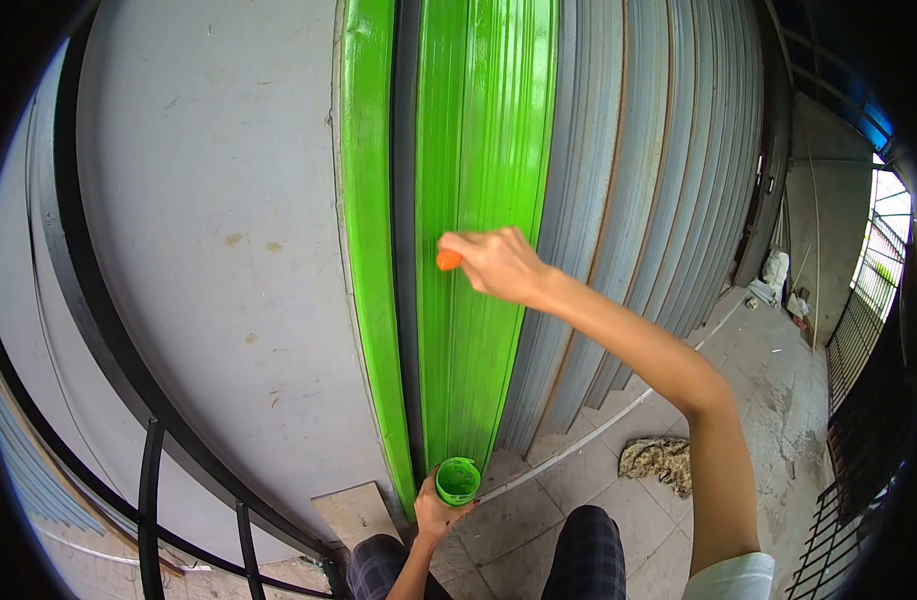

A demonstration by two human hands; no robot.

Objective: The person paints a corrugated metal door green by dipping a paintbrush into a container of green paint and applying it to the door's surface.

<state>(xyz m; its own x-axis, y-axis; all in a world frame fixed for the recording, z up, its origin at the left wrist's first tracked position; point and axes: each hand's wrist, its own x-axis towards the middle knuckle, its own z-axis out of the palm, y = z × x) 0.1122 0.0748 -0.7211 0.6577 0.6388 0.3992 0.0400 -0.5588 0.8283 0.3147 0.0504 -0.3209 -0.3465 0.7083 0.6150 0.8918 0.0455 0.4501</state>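
Observation:
My right hand (499, 265) is closed around a paintbrush with an orange handle (449, 260), held up against the green-painted panel (489, 150) of a folding metal door. Its bristles are hidden behind the hand. Low down, close to the panel's bottom end, my left hand (437, 515) grips a small cup (459, 482) of green paint, with paint smeared on its inside. The panel is glossy green at the top and looks thinner and streaky toward the bottom. A green strip (371, 200) runs down the left, parted from the panel by a dark grey gap.
Unpainted grey ribbed panels (639, 150) continue to the right. A grey wall (219, 250) and black metal railing (149, 500) stand left. On the tiled floor (599, 500) lie a crumpled dirty cloth (659, 462) and a flat board (357, 515). A barred gate (869, 290) is at far right.

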